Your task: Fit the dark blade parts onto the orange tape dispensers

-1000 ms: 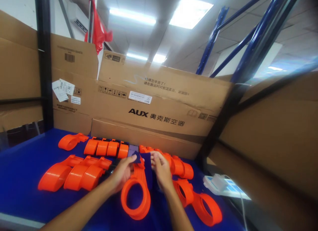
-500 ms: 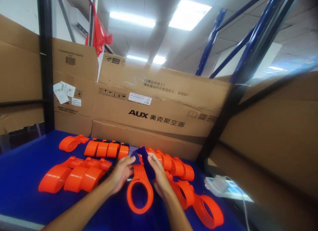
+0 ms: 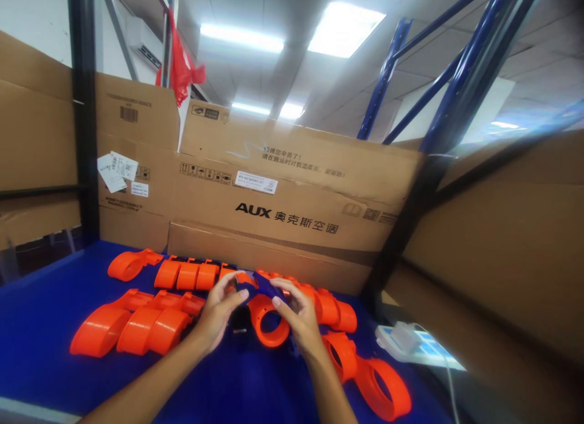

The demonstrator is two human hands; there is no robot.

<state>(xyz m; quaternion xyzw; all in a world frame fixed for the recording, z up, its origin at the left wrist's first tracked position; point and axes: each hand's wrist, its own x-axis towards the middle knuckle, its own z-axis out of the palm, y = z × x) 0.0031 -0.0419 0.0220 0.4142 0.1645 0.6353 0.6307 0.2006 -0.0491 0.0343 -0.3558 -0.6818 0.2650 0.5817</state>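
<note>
Both my hands hold one orange plastic ring part point(image 3: 269, 319) lifted above the blue table point(image 3: 41, 302). My left hand point(image 3: 219, 311) pinches its top left, where a dark blue strap point(image 3: 264, 284) crosses the part. My right hand point(image 3: 296, 314) grips the right side of the ring and the strap end. The ring's opening faces me. Fingers of both hands are closed round the part.
Rows of similar orange ring parts point(image 3: 137, 326) lie left, behind point(image 3: 191, 273) and right point(image 3: 378, 384) of my hands. Large cardboard boxes point(image 3: 292, 199) wall the table's back and right. A white device with a cable point(image 3: 406, 342) sits at the right edge.
The orange part was lying lengthwise with its ring toward me; now it is lifted and tipped up, ring facing me, and both hands have drawn closer together at its top.
</note>
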